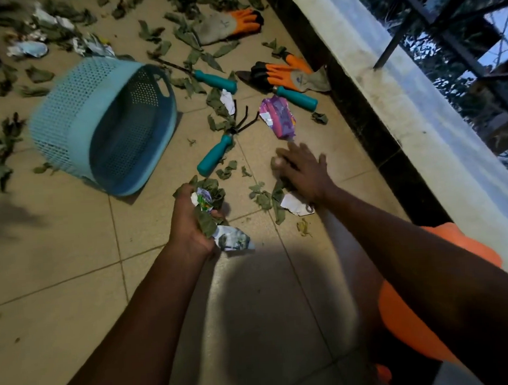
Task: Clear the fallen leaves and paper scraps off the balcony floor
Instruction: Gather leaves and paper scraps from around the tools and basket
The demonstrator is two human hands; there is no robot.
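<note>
My left hand grips a bunch of dry leaves and crumpled paper scraps, and a printed scrap sticks out below it. My right hand lies blurred over loose leaves and a white paper scrap on the tiled floor, fingers spread. A crumpled pink and purple wrapper lies just beyond my right hand. A blue plastic basket lies tipped on its side to the left, its mouth facing me. More leaves and paper litter the far floor.
Three teal-handled garden tools lie among the leaves: a hand rake, a weeder and a trowel. Two orange work gloves lie near the wall. A white parapet with railing bounds the right side.
</note>
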